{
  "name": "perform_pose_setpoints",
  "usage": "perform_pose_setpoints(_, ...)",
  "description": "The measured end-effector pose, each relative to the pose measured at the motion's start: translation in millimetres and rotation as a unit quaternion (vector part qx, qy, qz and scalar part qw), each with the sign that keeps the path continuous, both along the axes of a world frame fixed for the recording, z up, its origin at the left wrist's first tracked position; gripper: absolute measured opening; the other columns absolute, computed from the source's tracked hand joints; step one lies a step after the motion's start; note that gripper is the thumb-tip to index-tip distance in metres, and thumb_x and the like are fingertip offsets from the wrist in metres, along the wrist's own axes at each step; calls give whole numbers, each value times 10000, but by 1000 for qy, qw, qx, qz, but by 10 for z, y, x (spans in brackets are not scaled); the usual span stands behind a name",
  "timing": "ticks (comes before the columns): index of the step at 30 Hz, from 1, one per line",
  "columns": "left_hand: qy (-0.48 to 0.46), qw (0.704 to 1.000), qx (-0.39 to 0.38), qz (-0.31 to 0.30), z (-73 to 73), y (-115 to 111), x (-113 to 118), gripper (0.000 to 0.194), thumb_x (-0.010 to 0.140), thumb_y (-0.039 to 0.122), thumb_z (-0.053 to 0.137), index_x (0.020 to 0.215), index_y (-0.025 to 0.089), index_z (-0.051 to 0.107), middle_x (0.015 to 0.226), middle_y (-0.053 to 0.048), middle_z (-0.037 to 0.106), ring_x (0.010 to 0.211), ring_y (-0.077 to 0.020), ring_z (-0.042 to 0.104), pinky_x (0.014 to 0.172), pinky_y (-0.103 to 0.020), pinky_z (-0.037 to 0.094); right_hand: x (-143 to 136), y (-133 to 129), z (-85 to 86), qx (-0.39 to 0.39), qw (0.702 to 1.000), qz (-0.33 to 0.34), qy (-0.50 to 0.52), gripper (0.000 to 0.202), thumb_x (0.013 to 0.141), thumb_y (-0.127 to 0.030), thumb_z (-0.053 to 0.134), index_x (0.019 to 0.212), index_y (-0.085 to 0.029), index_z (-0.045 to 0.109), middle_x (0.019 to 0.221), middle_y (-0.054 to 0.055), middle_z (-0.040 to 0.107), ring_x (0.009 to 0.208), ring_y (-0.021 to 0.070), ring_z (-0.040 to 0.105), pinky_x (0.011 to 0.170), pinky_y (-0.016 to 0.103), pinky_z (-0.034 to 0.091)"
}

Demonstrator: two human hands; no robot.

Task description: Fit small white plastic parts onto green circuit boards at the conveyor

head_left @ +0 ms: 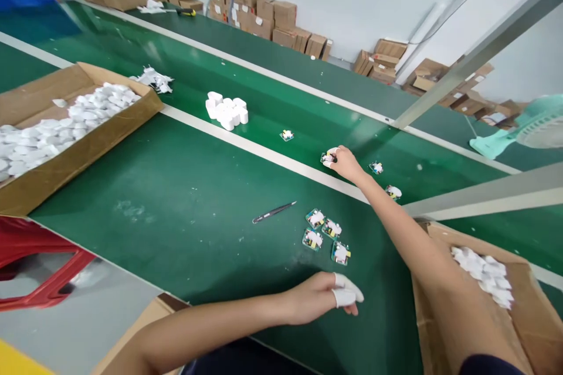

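Note:
My right hand (pixel 347 164) reaches across the white strip and pinches a small circuit board (pixel 325 157) on the green belt. White covers sit on its fingertips. My left hand (pixel 323 296) hovers near the table's front edge, fingers stretched out and holding nothing; white finger cots cover some of its fingers. Several circuit boards with white and yellow parts, one of them a front circuit board (pixel 312 239), lie beyond my left hand. Black tweezers (pixel 274 212) rest to their left. Along the belt are a left circuit board (pixel 287 135), a right circuit board (pixel 376 167) and another circuit board (pixel 393 191) partly behind my right arm.
A cardboard tray (pixel 101 132) of white plastic pieces stands at left, another cardboard box (pixel 525 293) of them at right. A cluster of white housings (pixel 227 111) sits on the belt. A metal post (pixel 466 196) rises at right, near a mint-green fan (pixel 528 126).

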State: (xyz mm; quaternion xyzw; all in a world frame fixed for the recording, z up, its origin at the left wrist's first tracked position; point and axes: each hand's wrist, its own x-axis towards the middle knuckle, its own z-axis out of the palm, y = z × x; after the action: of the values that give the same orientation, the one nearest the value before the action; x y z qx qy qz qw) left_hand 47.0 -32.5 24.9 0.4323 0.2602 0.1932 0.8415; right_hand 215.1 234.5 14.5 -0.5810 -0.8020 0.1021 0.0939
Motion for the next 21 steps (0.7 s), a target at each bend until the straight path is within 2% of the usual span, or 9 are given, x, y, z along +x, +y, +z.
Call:
perform_pose_setpoints(3, 35, 997, 68, 18, 61, -24, -12, 293, 826, 319, 554, 1019, 130, 667, 859, -65, 663, 843, -178, 603, 846, -327, 450, 206, -561, 96, -27, 999, 41, 9, 177, 799, -256, 579, 922, -161, 664, 867, 65, 588, 820, 204, 556, 793, 298, 440)
perform_pose_setpoints(6, 73, 981, 174, 41, 74, -52, -16, 256, 851, 271, 526, 1014, 142, 676, 881, -63, 674, 822, -167, 605, 807, -306, 467, 351, -1151, 87, -41, 997, 60, 5, 226, 793, -250, 592, 992, -163, 650, 923, 80, 573, 866, 219, 558, 837, 320, 450)
perform_pose_setpoints(11, 132, 910, 383, 88, -7, -30, 5, 197, 881, 226, 510, 991, 185, 669, 873, -34, 661, 865, -165, 562, 834, -306, 454, 642, -1796, 6, -42, 998, 39, -20, 313, 782, -149, 559, 1091, -139, 606, 1022, 121, 539, 967, 264, 533, 885, 385, 451)
perform_pose_setpoints(15, 148, 859, 471, 133, -106, 52, 47, 175, 885, 188, 503, 1000, 198, 634, 917, -30, 652, 901, -175, 548, 864, -335, 459, 852, -2294, 49, -59, 997, 14, -45, 330, 720, -45, 549, 1023, -155, 621, 1019, 110, 524, 933, 262, 526, 871, 408, 456)
perform_pose_setpoints(18, 162, 827, 520, 138, -152, 95, 68, 174, 870, 164, 513, 1013, 189, 611, 935, -37, 634, 929, -186, 531, 885, -354, 465, 738, -2741, 117, -106, 994, 27, -16, 320, 743, -25, 520, 1023, -156, 603, 1037, 97, 512, 869, 207, 554, 833, 349, 484)
perform_pose_setpoints(21, 199, 776, 592, 87, -187, 97, 75, 321, 845, 209, 569, 1163, 170, 553, 1111, -83, 593, 1083, -240, 456, 982, -421, 429, 484, -3056, 220, -122, 992, 22, 12, 284, 812, -84, 512, 1074, -162, 587, 1072, 97, 516, 825, 178, 576, 779, 314, 500)
